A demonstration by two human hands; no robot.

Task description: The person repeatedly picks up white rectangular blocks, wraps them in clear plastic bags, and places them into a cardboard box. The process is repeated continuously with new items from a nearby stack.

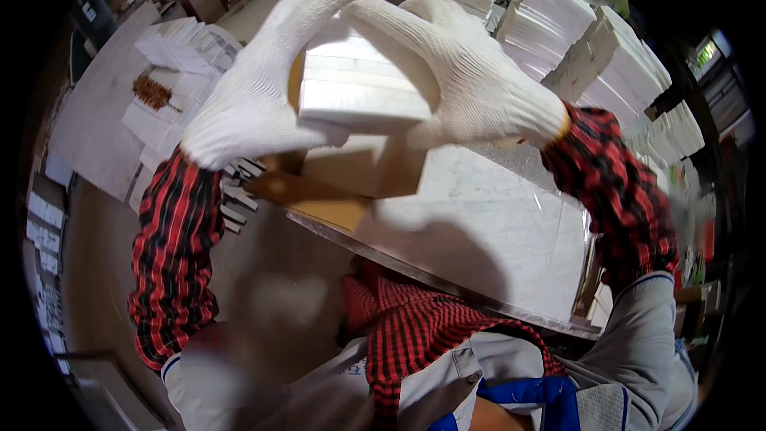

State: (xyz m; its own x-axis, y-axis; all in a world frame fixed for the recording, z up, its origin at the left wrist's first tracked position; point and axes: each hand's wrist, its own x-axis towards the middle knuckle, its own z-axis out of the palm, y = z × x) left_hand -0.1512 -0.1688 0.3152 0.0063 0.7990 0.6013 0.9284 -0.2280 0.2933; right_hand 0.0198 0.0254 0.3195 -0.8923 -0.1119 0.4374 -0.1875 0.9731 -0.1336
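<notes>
Both my hands wear white knitted gloves and are raised in front of me, fingers curved towards each other. My left hand is open, its thumb spread low and its fingers stretched up to the right. My right hand mirrors it, also open, and the fingertips meet or overlap at the top. The thumbs stay apart below. Through the gap between the hands shows a stack of white marble-like pieces; neither hand appears to grip it. A brown cardboard box with flaps spread sits under that stack, partly hidden by my gloves.
The box stands on a white marble-look slab with a dark front edge. Tall stacks of white slabs rise at the far right. At left, a board bears white blocks and a reddish-brown bristly object. Grey strips lie beside the box.
</notes>
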